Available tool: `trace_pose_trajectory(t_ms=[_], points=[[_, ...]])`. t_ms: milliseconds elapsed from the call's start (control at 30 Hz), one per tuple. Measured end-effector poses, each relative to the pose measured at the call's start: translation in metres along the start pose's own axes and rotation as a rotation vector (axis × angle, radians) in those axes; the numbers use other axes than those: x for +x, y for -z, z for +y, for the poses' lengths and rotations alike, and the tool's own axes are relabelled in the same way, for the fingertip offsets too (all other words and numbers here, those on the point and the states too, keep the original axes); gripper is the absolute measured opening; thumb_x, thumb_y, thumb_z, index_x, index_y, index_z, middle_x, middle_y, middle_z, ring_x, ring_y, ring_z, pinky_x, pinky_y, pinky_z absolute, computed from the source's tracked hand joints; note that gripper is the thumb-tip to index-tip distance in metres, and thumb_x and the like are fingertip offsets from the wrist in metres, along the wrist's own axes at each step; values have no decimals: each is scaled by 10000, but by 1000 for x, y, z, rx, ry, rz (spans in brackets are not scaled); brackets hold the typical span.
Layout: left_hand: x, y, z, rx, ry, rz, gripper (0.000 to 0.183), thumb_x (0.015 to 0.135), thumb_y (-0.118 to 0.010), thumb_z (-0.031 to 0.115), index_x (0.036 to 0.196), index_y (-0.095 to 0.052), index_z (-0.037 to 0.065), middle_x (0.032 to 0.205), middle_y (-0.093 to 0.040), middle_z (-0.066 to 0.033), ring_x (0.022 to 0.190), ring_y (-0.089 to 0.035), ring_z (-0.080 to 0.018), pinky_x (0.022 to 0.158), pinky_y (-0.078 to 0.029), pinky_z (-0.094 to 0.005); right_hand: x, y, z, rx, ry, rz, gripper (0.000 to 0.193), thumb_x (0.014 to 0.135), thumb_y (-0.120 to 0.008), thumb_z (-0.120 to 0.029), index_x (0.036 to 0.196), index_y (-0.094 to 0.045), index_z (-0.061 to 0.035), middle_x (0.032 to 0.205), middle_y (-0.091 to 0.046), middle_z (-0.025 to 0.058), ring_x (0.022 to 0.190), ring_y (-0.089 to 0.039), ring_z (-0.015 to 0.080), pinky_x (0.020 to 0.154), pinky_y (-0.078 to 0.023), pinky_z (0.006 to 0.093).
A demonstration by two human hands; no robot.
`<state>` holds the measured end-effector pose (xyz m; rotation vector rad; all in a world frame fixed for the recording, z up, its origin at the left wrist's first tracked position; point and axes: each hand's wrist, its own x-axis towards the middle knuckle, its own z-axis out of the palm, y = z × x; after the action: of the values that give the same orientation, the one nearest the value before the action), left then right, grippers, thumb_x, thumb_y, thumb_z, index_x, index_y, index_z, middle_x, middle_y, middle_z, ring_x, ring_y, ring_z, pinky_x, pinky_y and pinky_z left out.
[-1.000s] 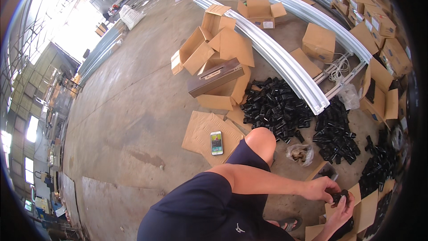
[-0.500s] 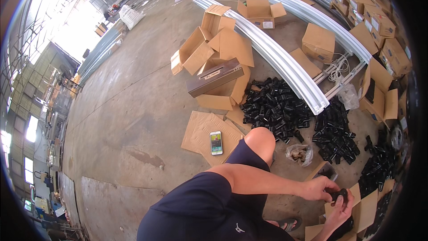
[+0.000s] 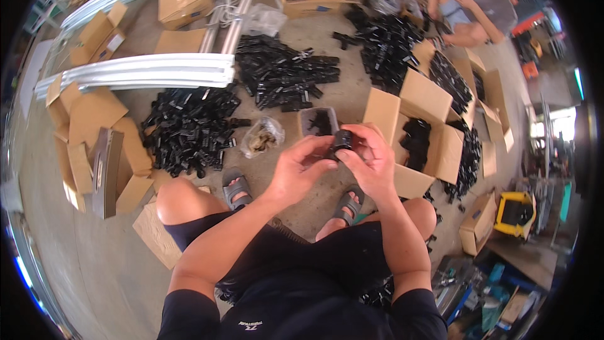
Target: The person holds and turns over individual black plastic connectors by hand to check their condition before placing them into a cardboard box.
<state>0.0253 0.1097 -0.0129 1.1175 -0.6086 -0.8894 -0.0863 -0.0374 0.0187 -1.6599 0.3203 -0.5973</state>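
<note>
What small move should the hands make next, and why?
Probably a slight turn of the black part by the left hand, the right hand steadying it: the part sits pinched in the right, and the left is close beside it.

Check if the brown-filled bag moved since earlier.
No: the view swung, but the brown-filled bag still lies between the left black pile and the grey bin.
</note>
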Motion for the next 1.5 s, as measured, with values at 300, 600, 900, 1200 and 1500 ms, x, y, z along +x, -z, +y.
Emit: trace_pose_trajectory(t_ms=[300, 600, 900, 1200, 1500], points=[[-8, 2, -8, 81, -37, -22, 432, 922, -666, -114, 1343, -612, -34, 1232, -649, -98, 1105, -668, -183, 961, -564, -316, -8, -7, -1, 26, 46, 56, 373, 863, -800, -9, 1212, -668, 5, 1074, -587, 52, 880, -658, 111, 739, -563, 255], [-4, 1, -2, 34, -21, 0, 444, 901, -689, -113, 1333, -621, -32, 1220, -646, -101, 1099, -676, -184, 959, -571, -316, -3, -4, 0, -138, 137, 19, 431, 850, -821, -60, 1255, -677, -21, 1070, -618, 71, 832, -659, 120, 704, -545, 242], [6, 6, 10, -23, -49, 164, 569, 907, -734, -48, 1438, -530, -16, 1036, -676, -40, 944, -657, -104, 869, -522, -236, 35, 23, 27, 22, -299, 160, 339, 949, -723, -174, 1252, -671, -31, 931, -642, 31, 780, -614, 121, 731, -556, 271], [11, 24, 21, 13, -50, 295, 790, 910, -728, -48, 1559, -283, 24, 1024, -671, -94, 998, -695, -192, 919, -526, -288, 50, 31, 244, -992, -401, -354, 262, 917, -709, -292, 927, -749, -33, 963, -741, 201, 940, -710, 403, 825, -575, 490], [8, 40, 19, 649, -277, 315, 935, 848, -810, -9, 1580, -228, -16, 1115, -724, -180, 976, -710, -207, 866, -571, -307, 8, -29, 362, -1239, -384, -325, 246, 967, -478, -105, 1080, -662, 15, 994, -729, 223, 890, -744, 371, 752, -617, 444]])
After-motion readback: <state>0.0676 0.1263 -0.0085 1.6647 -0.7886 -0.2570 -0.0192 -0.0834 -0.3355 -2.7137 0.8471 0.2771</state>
